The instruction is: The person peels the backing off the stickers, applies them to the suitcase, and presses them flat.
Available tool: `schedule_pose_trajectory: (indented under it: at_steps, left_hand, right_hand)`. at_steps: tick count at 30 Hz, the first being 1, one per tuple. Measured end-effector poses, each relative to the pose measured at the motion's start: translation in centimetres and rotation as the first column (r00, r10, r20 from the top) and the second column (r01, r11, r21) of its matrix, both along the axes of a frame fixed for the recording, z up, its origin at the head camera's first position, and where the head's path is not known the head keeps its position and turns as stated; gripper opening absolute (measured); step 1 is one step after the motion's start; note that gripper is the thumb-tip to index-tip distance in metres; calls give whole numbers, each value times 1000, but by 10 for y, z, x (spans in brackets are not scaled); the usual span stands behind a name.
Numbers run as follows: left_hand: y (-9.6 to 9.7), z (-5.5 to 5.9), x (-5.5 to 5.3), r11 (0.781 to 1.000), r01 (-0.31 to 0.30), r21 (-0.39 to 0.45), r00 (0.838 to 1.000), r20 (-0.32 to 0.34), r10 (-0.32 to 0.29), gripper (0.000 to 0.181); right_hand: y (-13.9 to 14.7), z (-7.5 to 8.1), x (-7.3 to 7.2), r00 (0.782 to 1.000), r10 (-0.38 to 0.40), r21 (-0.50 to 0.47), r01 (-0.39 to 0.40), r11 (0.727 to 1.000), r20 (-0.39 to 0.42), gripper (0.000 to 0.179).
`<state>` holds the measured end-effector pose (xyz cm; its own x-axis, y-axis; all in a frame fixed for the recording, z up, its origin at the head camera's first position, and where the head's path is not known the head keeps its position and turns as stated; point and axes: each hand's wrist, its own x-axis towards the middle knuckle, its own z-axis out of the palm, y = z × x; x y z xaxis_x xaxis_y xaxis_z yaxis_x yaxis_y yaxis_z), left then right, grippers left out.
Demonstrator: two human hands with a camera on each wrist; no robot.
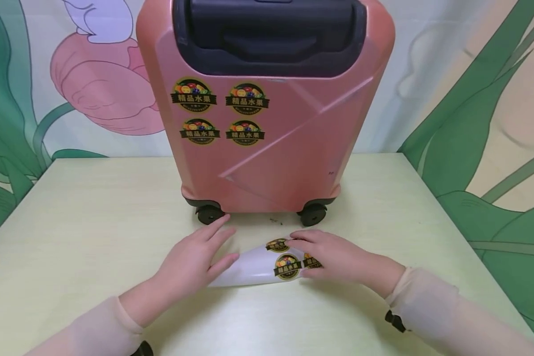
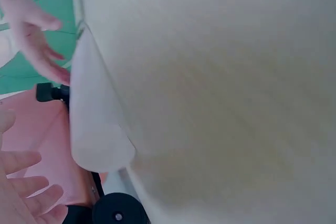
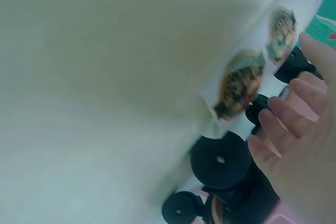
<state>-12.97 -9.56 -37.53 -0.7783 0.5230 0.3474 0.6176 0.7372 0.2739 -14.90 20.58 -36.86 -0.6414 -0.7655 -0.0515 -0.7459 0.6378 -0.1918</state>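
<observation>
A curled white sheet of round fruit labels (image 1: pixel 244 269) lies on the table in front of a pink suitcase (image 1: pixel 289 163). My left hand (image 1: pixel 187 264) is at the sheet's left end, fingers spread and straight. Over the right end is my right hand (image 1: pixel 340 259), its fingers loosely bent and covering part of the labels there. In the right wrist view, the fingers (image 3: pixel 286 121) stand apart beside the curled sheet (image 3: pixel 210 121), pinching nothing. The left wrist view shows the sheet's blank side (image 2: pixel 100 114). Several black-and-gold labels (image 1: pixel 246 99) are stuck on the suitcase's upper left.
The suitcase stands upright on black wheels (image 1: pixel 312 215) at the back of the pale table (image 1: pixel 93 222). A black handle recess (image 1: pixel 271 37) is at its top. Behind hangs a painted backdrop (image 1: pixel 107 94) with plants. Small dark specks (image 1: pixel 273 220) lie beneath the suitcase.
</observation>
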Motion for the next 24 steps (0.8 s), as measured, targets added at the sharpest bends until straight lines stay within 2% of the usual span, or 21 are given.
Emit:
schedule_pose_trajectory:
  at_steps: [3, 6, 9, 12, 15, 17, 19, 22, 24]
  left_hand:
    - [0, 2, 5, 997, -14, 76, 996, 92, 7, 46]
    - [3, 4, 9, 983, -20, 185, 982, 190, -16, 42]
    - [6, 5, 12, 948, -28, 316, 952, 298, -71, 36]
    - [8, 5, 14, 902, -53, 429, 908, 397, -135, 29]
    - [12, 3, 16, 847, -98, 522, 840, 500, -211, 27]
    - [14, 3, 18, 806, -133, 576, 782, 561, -272, 28]
    - [17, 1, 21, 775, -164, 610, 724, 608, -326, 30]
    - [21, -1, 25, 745, -220, 629, 628, 676, -386, 35]
    - [25, -4, 28, 736, -260, 625, 564, 717, -409, 38]
  right_hand:
    - [1, -5, 3, 1000, -3, 26, 3, 1000, 29, 66]
    - [2, -11, 4, 998, -17, 53, 14, 999, 57, 68]
    - [1, -16, 2, 998, -28, 71, 23, 997, 64, 66]
    - [-1, -18, 1, 1000, -24, 71, 23, 997, 19, 62]
    - [-4, -17, -1, 999, -24, 45, 25, 999, -27, 59]
    - [-5, -15, -3, 999, -28, 21, 29, 999, -43, 57]
    - [-7, -12, -3, 999, -44, -8, 43, 999, -31, 58]
    - [-9, -6, -4, 998, -59, -54, 59, 997, -9, 60]
    - [-11, -3, -5, 997, -73, -84, 74, 994, 11, 61]
